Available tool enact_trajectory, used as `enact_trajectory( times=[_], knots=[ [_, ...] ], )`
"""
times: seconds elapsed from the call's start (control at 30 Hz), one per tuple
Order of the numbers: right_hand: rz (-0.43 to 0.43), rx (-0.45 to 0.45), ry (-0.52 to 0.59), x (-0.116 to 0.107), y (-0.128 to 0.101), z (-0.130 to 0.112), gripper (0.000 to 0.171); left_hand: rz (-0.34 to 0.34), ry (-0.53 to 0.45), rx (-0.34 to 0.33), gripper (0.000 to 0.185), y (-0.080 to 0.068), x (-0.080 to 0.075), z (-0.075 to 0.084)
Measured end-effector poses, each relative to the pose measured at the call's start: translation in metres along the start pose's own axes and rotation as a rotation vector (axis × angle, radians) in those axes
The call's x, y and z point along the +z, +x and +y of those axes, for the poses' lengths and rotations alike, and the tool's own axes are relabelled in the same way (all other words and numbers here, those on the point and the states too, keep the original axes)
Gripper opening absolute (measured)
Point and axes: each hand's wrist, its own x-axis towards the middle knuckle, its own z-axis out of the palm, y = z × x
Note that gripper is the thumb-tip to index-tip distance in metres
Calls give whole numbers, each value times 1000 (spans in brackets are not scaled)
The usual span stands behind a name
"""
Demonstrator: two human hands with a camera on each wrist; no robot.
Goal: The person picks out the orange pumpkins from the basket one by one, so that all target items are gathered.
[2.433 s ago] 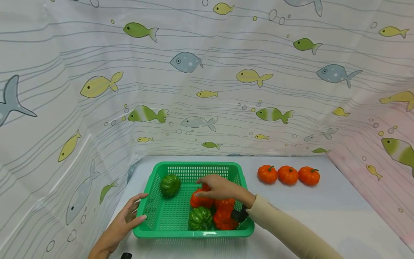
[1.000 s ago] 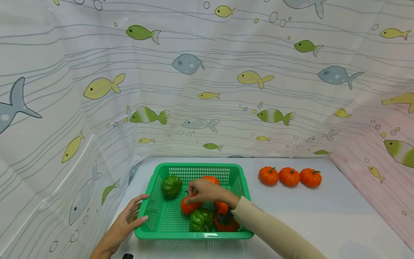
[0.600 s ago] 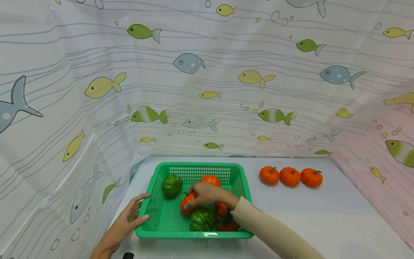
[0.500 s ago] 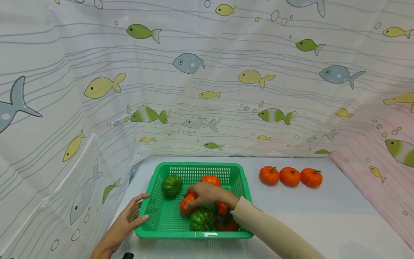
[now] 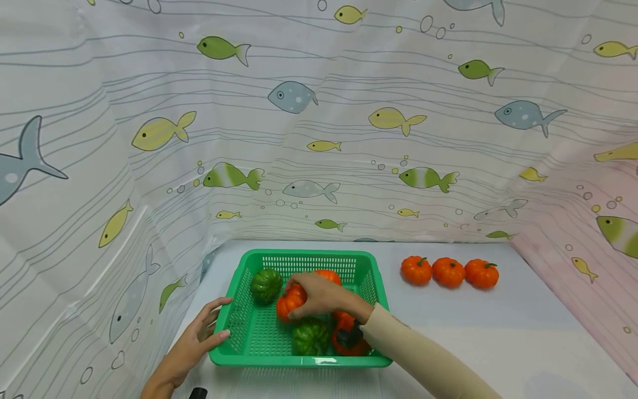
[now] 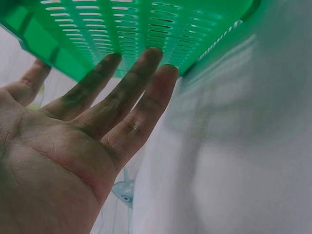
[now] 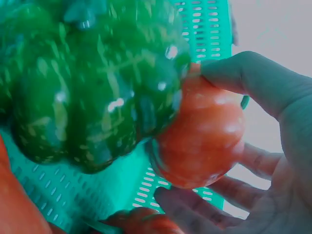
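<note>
Gripping an orange pumpkin [image 5: 290, 301] above green basket [image 5: 304, 361], right hand [image 5: 319, 293], white table [image 5: 473, 327], fish-print curtain [image 5: 319, 122] around.

The green basket [image 5: 299, 360] is viewed from above and in front by the head camera. It is seen close up from its left outer wall [image 6: 146, 29] by the left wrist view, and from inside [image 7: 204, 19] by the right wrist view.

Your right hand [image 5: 321, 293] grips a small orange pumpkin [image 5: 291, 300], glossy and ribbed, raised just above the floor of the green basket [image 5: 299, 361]. Your left hand [image 5: 199, 338] rests flat-fingered against the basket's left wall.
</note>
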Motion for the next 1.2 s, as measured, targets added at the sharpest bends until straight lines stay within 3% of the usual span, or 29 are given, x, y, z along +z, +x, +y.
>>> enact_trajectory(
  times=[0.3, 0.67, 1.2],
  knots=[
    [98, -3, -87, -17, -16, -10, 62, -6, 35, 12, 57, 0, -1, -1],
    [191, 2, -22, -43, -40, -14, 68, -12, 21, 23, 55, 6, 3, -1],
    [309, 33, -2, -64, -73, -7, 71, 9, 23, 12, 55, -1, -3, -2]
  ],
)
